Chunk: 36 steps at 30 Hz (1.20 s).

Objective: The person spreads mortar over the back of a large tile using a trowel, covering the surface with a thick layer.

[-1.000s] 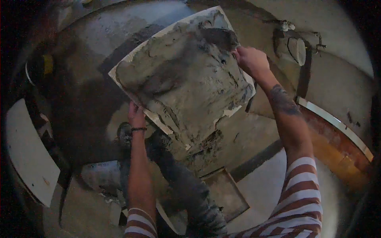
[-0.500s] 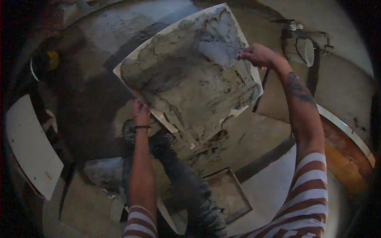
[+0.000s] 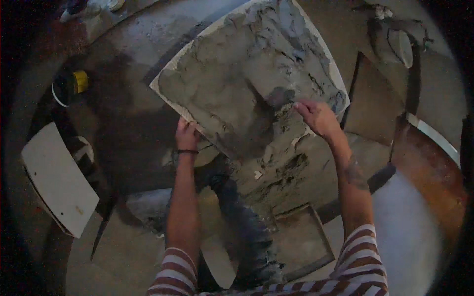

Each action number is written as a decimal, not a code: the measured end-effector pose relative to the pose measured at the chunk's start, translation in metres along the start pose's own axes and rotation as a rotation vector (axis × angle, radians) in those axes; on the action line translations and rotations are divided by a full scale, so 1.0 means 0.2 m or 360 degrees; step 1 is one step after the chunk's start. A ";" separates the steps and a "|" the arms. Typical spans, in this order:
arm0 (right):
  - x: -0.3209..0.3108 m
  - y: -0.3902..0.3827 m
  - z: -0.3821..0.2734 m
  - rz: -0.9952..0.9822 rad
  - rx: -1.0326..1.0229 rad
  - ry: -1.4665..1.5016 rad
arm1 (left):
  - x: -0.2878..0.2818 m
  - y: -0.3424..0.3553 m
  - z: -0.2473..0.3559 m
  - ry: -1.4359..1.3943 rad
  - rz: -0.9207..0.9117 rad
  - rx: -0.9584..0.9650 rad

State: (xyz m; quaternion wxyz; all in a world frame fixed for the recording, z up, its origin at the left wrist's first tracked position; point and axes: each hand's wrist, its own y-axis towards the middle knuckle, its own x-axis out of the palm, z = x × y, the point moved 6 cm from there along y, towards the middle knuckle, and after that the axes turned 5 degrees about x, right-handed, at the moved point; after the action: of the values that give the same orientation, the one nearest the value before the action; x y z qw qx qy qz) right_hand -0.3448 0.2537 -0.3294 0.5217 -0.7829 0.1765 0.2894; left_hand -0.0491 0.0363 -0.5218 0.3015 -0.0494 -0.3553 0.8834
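Observation:
A square pale-edged slab (image 3: pixel 180 59), tilted in front of me, is coated with wet grey mortar (image 3: pixel 217 84). My left hand (image 3: pixel 186 135) is closed on the slab's lower left edge, with part of its fingers hidden behind it. My right hand (image 3: pixel 318 118) grips a trowel (image 3: pixel 282 96) over the lower right part of the coat. The trowel's blade is dark and blurred, so its outline is hard to make out. Below the slab's near corner lies more loose mortar (image 3: pixel 291 167), with a small pale chip (image 3: pixel 257 175) on it.
A shallow square tray (image 3: pixel 306 241) lies near my legs. Leftward are a pale board (image 3: pixel 61 177) and a dark round object with a yellow band (image 3: pixel 80 81). At the upper right is a bucket-like container (image 3: pixel 405 49); an orange-brown surface with a white rim (image 3: pixel 434 135) curves along the right.
My right hand has brought the trowel from the slab's upper right edge down toward its near corner. The mortar coat looks thicker along the lower left. My left hand stays on the edge.

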 end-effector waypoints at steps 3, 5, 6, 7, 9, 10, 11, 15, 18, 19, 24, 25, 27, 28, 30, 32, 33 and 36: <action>-0.04 -0.07 -0.09 0.0228 -0.0035 -0.0398 | 0.00 -0.01 0.00 0.0002 0.0016 -0.0013; -0.03 -0.04 -0.11 0.0251 -0.0016 -0.0483 | 0.02 -0.01 -0.02 -0.0122 0.0100 -0.0102; 0.01 0.00 -0.11 0.0265 -0.0101 -0.0510 | 0.04 -0.01 -0.01 -0.0222 0.0055 -0.0065; 0.02 0.03 -0.14 0.0271 -0.0189 -0.0532 | 0.03 -0.01 -0.01 -0.0315 0.0019 -0.0030; 0.01 0.07 -0.15 0.0211 -0.0160 -0.0497 | 0.01 0.00 0.00 -0.0221 -0.0001 0.0008; 0.01 0.09 -0.15 0.0157 -0.0119 -0.0476 | 0.03 0.00 0.01 -0.0141 -0.0034 0.0041; 0.01 0.11 -0.14 0.0154 -0.0120 -0.0481 | 0.04 0.00 0.02 -0.0146 -0.0031 0.0039; 0.01 0.25 -0.11 0.0054 -0.0276 -0.0309 | 0.04 -0.03 0.04 -0.0080 0.0044 -0.0042; 0.13 0.31 -0.08 -0.0172 -0.0238 -0.0027 | -0.06 0.02 0.03 -0.0017 -0.0023 0.0055; 0.19 0.31 -0.06 -0.0213 -0.0234 0.0064 | -0.08 0.04 0.02 -0.0023 -0.0084 0.0124; 0.40 0.19 0.06 0.0061 -0.0315 0.0529 | -0.03 -0.02 0.07 0.0191 -0.0051 -0.0030; 0.43 0.17 0.09 0.0060 -0.0201 0.0737 | -0.02 -0.01 0.07 0.0445 -0.0132 0.0096; 0.46 0.10 0.06 0.0134 -0.0176 0.0858 | -0.01 0.01 0.02 0.0148 -0.0047 -0.0047; 0.44 0.02 0.08 0.0206 -0.0142 0.0945 | 0.02 0.00 -0.04 -0.0177 0.0044 -0.0209; 0.44 -0.12 0.02 0.0108 -0.0046 0.1044 | -0.07 0.04 -0.05 0.0039 -0.0061 0.0027; 0.53 -0.37 0.11 0.0154 -0.0051 0.1187 | -0.08 0.06 -0.08 0.0180 -0.0249 0.0249; 0.54 -0.50 0.21 0.0206 0.0021 0.1177 | -0.05 0.08 -0.14 -0.0178 -0.0215 -0.0008; 0.59 -1.01 0.09 0.0589 0.0047 0.1249 | -0.51 0.29 0.02 -0.0330 -0.0569 -0.0048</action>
State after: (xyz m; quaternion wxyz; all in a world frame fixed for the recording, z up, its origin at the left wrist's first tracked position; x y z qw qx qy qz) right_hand -0.1422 0.3538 -0.2645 0.3656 -0.7812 0.5030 0.0560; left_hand 0.0041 -0.0574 -0.5693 0.4146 0.1013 -0.4007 0.8107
